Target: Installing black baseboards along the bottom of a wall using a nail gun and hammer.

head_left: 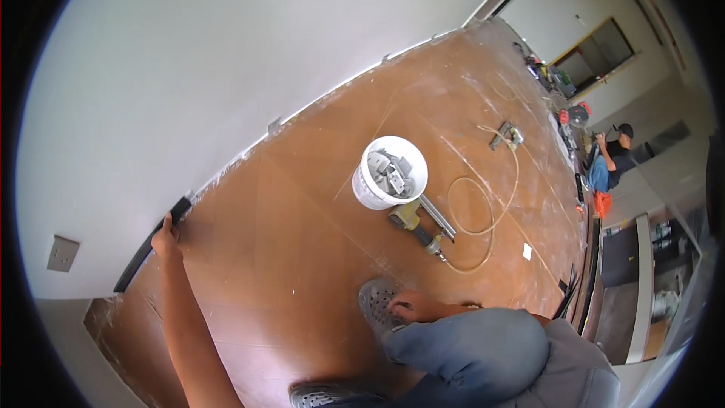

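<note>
At lower left, my left hand (pixel 168 236) grips a dark baseboard strip (pixel 140 260) along the foot of the white wall (pixel 226 60). My right hand (pixel 408 305) has curled fingers beside my grey clog (pixel 377 306); what it holds, if anything, is hidden. Ahead of it lie a yellow and black pneumatic nail gun (pixel 410 223) with a coiled hose and some metal rails (pixel 442 217), next to a white bucket (pixel 366 190) of grey metal pieces. My bent knee (pixel 498 344) is at lower right.
A metal tool (pixel 506 134) lies farther along the brown floor (pixel 302 242). A person in a black cap (pixel 619 155) is at right, near tools and dark strips (pixel 568 295). An open cabinet (pixel 619 279) stands at lower right. A wall socket (pixel 63 254) is at left.
</note>
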### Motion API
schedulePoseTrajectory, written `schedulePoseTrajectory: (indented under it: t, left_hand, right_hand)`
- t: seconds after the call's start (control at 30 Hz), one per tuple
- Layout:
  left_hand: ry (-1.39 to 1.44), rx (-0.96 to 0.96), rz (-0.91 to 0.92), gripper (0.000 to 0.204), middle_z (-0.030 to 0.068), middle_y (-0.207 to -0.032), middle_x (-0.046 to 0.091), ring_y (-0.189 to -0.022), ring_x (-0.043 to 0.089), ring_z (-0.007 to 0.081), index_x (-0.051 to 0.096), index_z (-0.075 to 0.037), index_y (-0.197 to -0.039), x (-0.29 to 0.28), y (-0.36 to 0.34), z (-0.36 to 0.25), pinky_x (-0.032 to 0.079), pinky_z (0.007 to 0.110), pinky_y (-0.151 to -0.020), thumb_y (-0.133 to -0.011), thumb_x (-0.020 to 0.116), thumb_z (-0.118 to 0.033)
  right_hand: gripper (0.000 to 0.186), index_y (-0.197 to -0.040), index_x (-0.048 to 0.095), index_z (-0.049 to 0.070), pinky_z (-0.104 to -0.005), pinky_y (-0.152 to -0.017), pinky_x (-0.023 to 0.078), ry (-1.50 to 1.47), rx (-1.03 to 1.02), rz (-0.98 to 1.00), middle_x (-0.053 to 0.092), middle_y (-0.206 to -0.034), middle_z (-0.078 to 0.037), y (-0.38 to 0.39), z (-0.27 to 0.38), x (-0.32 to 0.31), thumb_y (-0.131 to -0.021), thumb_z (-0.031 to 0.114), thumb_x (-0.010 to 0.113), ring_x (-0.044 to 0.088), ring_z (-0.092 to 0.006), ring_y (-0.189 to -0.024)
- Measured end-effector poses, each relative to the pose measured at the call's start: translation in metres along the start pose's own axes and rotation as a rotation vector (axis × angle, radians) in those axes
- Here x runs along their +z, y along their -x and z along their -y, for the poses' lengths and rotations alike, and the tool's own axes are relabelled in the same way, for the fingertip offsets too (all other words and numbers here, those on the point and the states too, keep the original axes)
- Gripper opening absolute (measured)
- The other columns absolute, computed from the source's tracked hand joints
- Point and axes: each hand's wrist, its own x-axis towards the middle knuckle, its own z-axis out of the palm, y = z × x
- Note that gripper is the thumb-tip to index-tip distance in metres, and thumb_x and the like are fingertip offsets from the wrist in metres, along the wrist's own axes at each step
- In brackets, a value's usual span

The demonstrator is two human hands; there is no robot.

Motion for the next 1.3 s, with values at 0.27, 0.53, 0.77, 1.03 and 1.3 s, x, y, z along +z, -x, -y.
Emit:
schedulePoseTrajectory:
  t: [0.27,0.53,0.77,1.03,1.3]
  left_hand:
    - [0.034,-0.052,0.022,0.036,0.0002,-0.063,0.05,-0.051,0.042,0.0109,0.059,-0.005,-0.066,0.002,-0.003,0.002,0.033,0.027,-0.045,-0.085,0.085,-0.021]
    - [0.048,-0.121,-0.003,0.029,-0.0003,-0.067,0.054,-0.057,0.047,0.0112,0.063,-0.007,-0.071,-0.002,-0.009,0.007,0.042,0.026,-0.052,-0.086,0.083,-0.021]
    - [0.105,-0.104,0.008,0.029,-0.0015,-0.065,0.05,-0.054,0.043,0.0103,0.062,-0.008,-0.07,-0.002,0.0,0.002,0.038,0.026,-0.05,-0.088,0.081,-0.021]
    - [0.135,-0.067,0.119,0.034,-0.0024,-0.061,0.047,-0.05,0.041,0.0089,0.058,-0.009,-0.065,-0.003,-0.007,0.014,0.032,0.025,-0.046,-0.088,0.08,-0.019]
    - [-0.537,0.291,0.044,0.041,-0.0036,-0.061,0.051,-0.049,0.038,0.0106,0.06,-0.01,-0.067,-0.057,0.037,-0.015,0.028,0.03,-0.044,-0.096,0.07,-0.038]
  right_hand:
    - [0.029,-0.117,0.069,0.007,-0.036,-0.089,0.051,-0.134,0.574,0.139,0.071,-0.105,-0.009,0.038,0.048,0.0,-0.098,0.029,0.062,0.066,-0.0202,-0.099]
    - [0.034,-0.116,0.068,0.007,-0.034,-0.082,0.051,-0.335,0.526,0.409,0.07,-0.099,-0.007,0.068,0.104,-0.045,-0.1,0.035,0.06,0.065,-0.0185,-0.092]
    - [0.038,-0.116,0.067,0.006,-0.0322,-0.077,0.052,-0.439,0.517,0.507,0.068,-0.093,-0.005,0.068,0.104,-0.07,-0.102,0.041,0.058,0.064,-0.017,-0.085]
    - [0.04,-0.12,0.063,0.005,-0.0312,-0.077,0.054,-0.67,0.578,0.063,0.068,-0.103,-0.007,-0.056,0.002,-0.013,-0.107,0.041,0.049,0.065,-0.015,-0.092]
    - [0.062,-0.14,0.045,0.003,-0.0385,-0.083,0.059,-1.175,0.443,-0.401,0.069,-0.114,-0.017,-0.14,-0.023,-0.094,-0.105,0.054,0.045,0.07,-0.0259,-0.094]
